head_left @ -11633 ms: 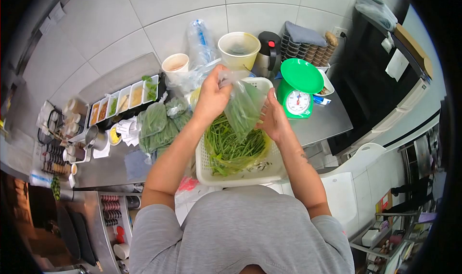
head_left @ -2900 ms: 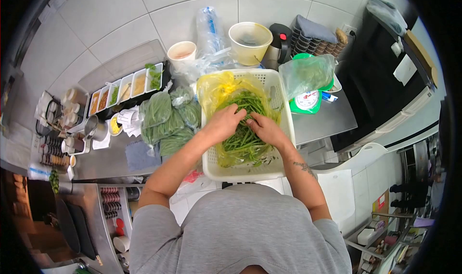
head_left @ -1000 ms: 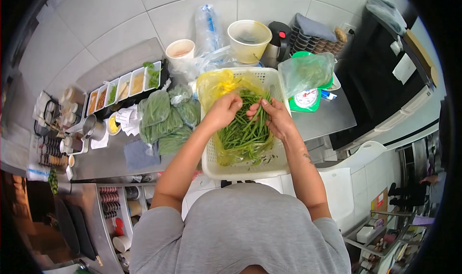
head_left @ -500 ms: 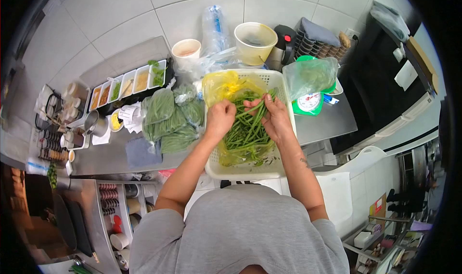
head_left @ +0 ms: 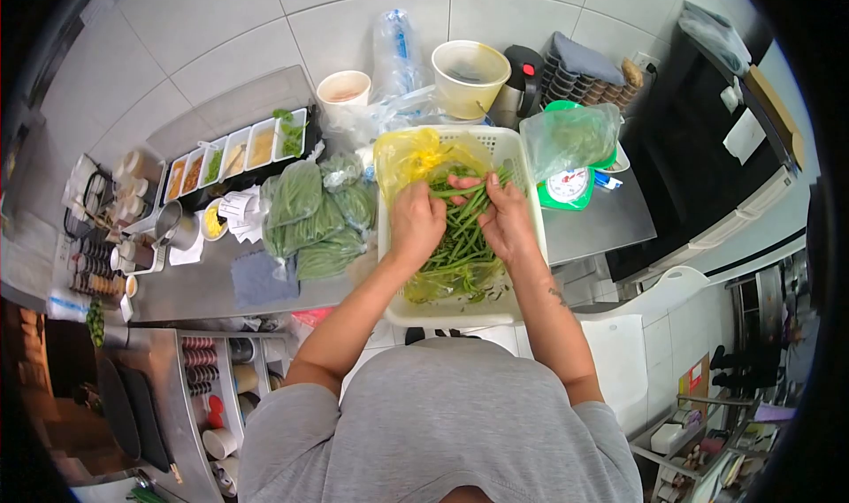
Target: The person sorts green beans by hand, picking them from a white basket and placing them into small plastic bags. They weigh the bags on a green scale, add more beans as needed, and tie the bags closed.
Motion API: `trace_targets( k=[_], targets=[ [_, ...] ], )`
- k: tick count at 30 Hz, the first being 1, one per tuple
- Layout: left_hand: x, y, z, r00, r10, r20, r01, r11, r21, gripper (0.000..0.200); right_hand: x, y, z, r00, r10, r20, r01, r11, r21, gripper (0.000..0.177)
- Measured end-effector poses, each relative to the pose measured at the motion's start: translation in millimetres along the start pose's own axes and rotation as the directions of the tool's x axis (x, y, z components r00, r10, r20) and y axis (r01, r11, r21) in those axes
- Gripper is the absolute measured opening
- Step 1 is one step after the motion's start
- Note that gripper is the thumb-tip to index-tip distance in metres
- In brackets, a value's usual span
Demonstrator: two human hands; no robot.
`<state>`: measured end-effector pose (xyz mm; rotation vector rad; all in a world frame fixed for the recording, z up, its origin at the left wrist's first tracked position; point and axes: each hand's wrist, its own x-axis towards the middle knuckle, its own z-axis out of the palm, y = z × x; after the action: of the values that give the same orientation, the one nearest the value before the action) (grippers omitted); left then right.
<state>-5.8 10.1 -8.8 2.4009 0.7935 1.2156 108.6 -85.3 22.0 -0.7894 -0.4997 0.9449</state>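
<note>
A white perforated basket (head_left: 535,264) in front of me holds a yellow plastic bag (head_left: 393,163) spread open, with a heap of cut green beans (head_left: 455,254) inside. Above the heap, my right hand (head_left: 508,220) is closed around a small bunch of long green beans. My left hand (head_left: 417,227) is closed too, its fingertips pinching at the left ends of that bunch. The back of the left hand hides part of its grip.
Filled bags of green beans (head_left: 305,211) lie left of the basket, near a folded blue cloth (head_left: 263,278). A green scale (head_left: 567,187) carrying a plastic bag (head_left: 573,139) stands to the right. Tubs (head_left: 470,72) and a tray of condiments (head_left: 236,156) are behind.
My left hand has moved right and slightly down, from the basket's left side to the ends of the beans. My right hand stays nearly in place, still holding its bunch.
</note>
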Motion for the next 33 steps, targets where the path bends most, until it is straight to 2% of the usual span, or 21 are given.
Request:
trace_targets(
  k=[3, 6, 9, 11, 12, 16, 18, 22, 25, 27, 28, 31, 33],
  targets=[
    [-1, -11, -5, 0.977, -0.150, 0.151, 0.188, 0.941, -0.282, 0.009, -2, -1, 1, 0.999, -0.014, -0.032, 0.015, 1.000, 0.007, 0.030],
    [6, 5, -37, 0.891, -0.218, 0.399, 0.322, 0.922, -0.217, 0.011, 0, 1, -5, 0.998, 0.002, -0.058, 0.000, 1.000, 0.028, 0.029],
    [3, 16, -45, 0.861, -0.040, 0.507, 0.202, 0.941, -0.270, 0.009, 2, 6, -6, 0.997, -0.025, -0.078, 0.026, 1.000, 0.009, 0.029],
    [0, 15, -34, 0.950, 0.105, 0.296, -0.028, 0.967, -0.254, 0.008, 0, 6, 0, 0.997, 0.010, -0.074, -0.010, 1.000, 0.003, 0.029],
    [0, 17, -30, 0.965, 0.187, 0.186, -0.143, 0.964, -0.226, 0.008, -1, 5, 3, 0.997, 0.025, -0.073, -0.025, 1.000, 0.000, 0.029],
    [9, 19, -27, 0.998, 0.069, -0.010, -0.070, 0.996, -0.062, 0.011, -6, 11, 16, 0.996, -0.019, -0.083, 0.014, 0.998, -0.057, 0.030],
    [12, 17, -26, 0.999, 0.027, -0.031, -0.029, 0.998, -0.058, 0.012, -7, 17, 24, 0.992, -0.080, -0.093, 0.078, 0.997, -0.026, 0.028],
    [13, 12, -25, 0.995, 0.055, -0.077, -0.058, 0.998, -0.031, 0.014, -9, 12, 25, 0.995, -0.037, -0.098, 0.038, 0.999, 0.004, 0.029],
    [24, -15, -28, 0.994, -0.020, -0.107, 0.041, 0.979, 0.198, 0.013, -11, 14, 21, 0.992, -0.042, -0.116, 0.041, 0.999, -0.009, 0.032],
    [28, -19, -42, 0.971, -0.145, 0.191, 0.124, 0.985, 0.122, 0.014, -7, 9, 9, 0.989, -0.053, -0.140, 0.048, 0.998, -0.037, 0.032],
    [27, -17, -49, 0.920, -0.197, 0.340, 0.174, 0.980, 0.097, 0.015, -6, 9, 6, 0.988, -0.060, -0.145, 0.054, 0.998, -0.044, 0.031],
    [14, 7, -51, 0.876, -0.108, 0.469, 0.262, 0.924, -0.277, 0.016, -4, 9, 5, 0.984, -0.067, -0.162, 0.060, 0.997, -0.051, 0.028],
    [5, 11, -35, 0.907, -0.101, 0.409, 0.271, 0.884, -0.381, 0.014, -3, 11, 11, 0.983, -0.054, -0.176, 0.048, 0.998, -0.036, 0.027]
  ],
)
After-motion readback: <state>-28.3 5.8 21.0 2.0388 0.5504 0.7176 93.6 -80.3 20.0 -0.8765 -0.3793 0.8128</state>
